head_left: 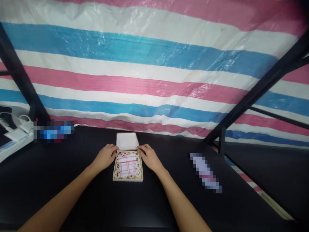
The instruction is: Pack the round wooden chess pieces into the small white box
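Observation:
A shallow white box (127, 180) on the black table holds several round xiangqi pieces (117, 174) with black characters. Over the pieces lies a folded white sheet with red grid lines (127, 166). Just beyond the box is its lid (126, 141), pale inner side showing. My left hand (106, 156) has its fingers bent at the lid's near left corner, beside the box. At the near right corner, my right hand (149, 157) pinches the lid edge with thumb and fingers. Where the left fingertips press is partly hidden.
A blurred bluish item (56, 131) lies at the back left, near a white power strip with cables (18, 141). To the right rests a blurred pale long item (205, 172). Dark metal posts flank the table (96, 206), and a striped plastic sheet (135, 83) hangs behind.

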The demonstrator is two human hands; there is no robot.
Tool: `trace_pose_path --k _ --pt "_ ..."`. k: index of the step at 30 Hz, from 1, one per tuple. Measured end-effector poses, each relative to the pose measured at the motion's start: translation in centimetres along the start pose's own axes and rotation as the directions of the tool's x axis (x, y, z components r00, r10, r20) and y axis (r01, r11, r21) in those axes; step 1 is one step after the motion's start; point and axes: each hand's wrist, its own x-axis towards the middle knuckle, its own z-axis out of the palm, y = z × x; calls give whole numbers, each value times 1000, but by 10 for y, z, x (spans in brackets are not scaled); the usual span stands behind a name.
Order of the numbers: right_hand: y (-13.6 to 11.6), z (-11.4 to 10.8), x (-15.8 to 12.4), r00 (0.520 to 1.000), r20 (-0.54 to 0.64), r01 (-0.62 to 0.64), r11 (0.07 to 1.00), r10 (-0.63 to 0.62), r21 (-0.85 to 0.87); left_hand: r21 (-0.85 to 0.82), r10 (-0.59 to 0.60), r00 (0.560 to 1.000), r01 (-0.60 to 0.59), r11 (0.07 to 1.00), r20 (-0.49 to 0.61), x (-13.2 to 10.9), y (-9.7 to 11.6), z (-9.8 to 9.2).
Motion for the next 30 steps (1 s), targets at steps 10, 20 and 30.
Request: trace_pose_path --k 10,20,30 --pt "-22 -12 -9 991 73 113 991 -108 -69 -40 45 998 -43 998 37 -2 -3 -4" --pt "-3 -4 -3 999 3 41 999 -41 -12 -76 73 997 -71 995 23 -1 -9 -1" --pt "33 -15 8 961 -183 -165 961 207 221 -119 38 998 -43 992 -45 -2 -12 2"
